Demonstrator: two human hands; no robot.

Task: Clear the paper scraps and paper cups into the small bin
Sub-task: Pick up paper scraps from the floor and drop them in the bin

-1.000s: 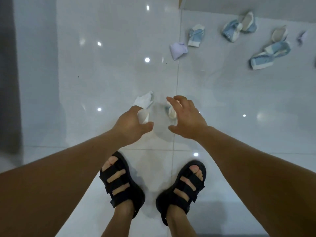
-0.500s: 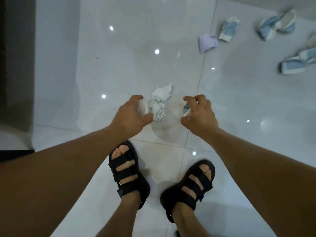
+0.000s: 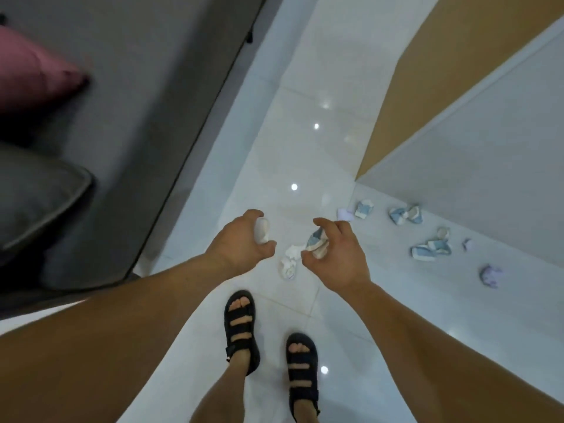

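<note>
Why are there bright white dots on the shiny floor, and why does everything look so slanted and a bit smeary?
Head view: the dots are likely lamps mirrored in the glossy floor tiles; the wide-angle lens stretches the forearms and tilts the sofa edge; the pink cushion looks soft, the white scrap in the left hand and the blue cup in the right hand sharper.

The floor (image 3: 305, 148) is glossy white tile, smooth enough to mirror spots of light. At 10 o'clock the sofa (image 3: 137, 87) is matt grey cloth, and its pink cushion (image 3: 33, 71) is soft fabric too. The white wad (image 3: 262, 229) in the left hand (image 3: 241, 242) and the scraps (image 3: 290, 261) at centre are crumpled matt paper. The crushed cup (image 3: 317, 244) in the right hand (image 3: 338, 257) is creased blue-and-white paper. The sandals (image 3: 241, 325) at 6 o'clock have matt black straps.
</note>
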